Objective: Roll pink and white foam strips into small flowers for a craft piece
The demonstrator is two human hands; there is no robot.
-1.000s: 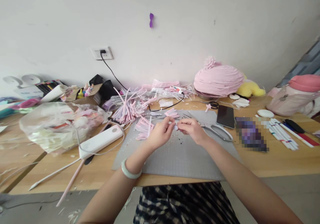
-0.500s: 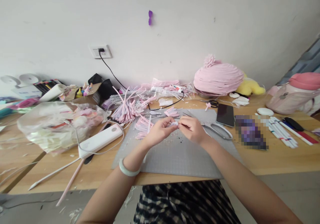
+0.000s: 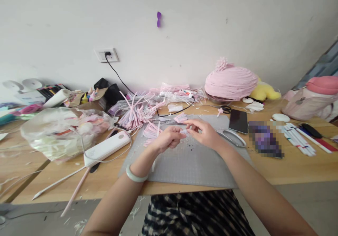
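Note:
My left hand (image 3: 170, 139) is closed, its thumb and curled forefinger pinching a small pale lilac fuzzy piece of pipe cleaner (image 3: 183, 132). My right hand (image 3: 202, 133) is just right of it, fingers stretched and apart, lower fingertips at or touching the piece. Both hands hover above the grey cutting mat (image 3: 182, 171). Cut pink and lilac pipe cleaners (image 3: 151, 132) lie on the mat left of my hands, and a smaller bunch (image 3: 180, 117) lies behind them. Large grey-handled scissors (image 3: 232, 138) rest beyond my right wrist, blades partly hidden.
A white power strip (image 3: 107, 150) and a stuffed plastic bag (image 3: 66, 132) lie to the left. Long pipe cleaners (image 3: 136, 113) are heaped at the back. Rightward are a phone (image 3: 238, 121), white markers (image 3: 298, 139), black scissors (image 3: 224, 108) and a pink wound bundle (image 3: 229, 83).
My right hand's fingers have loosened from a pinch and spread, with the forefinger lifted. My left hand has turned slightly, its fingers curled more, still holding the lilac piece.

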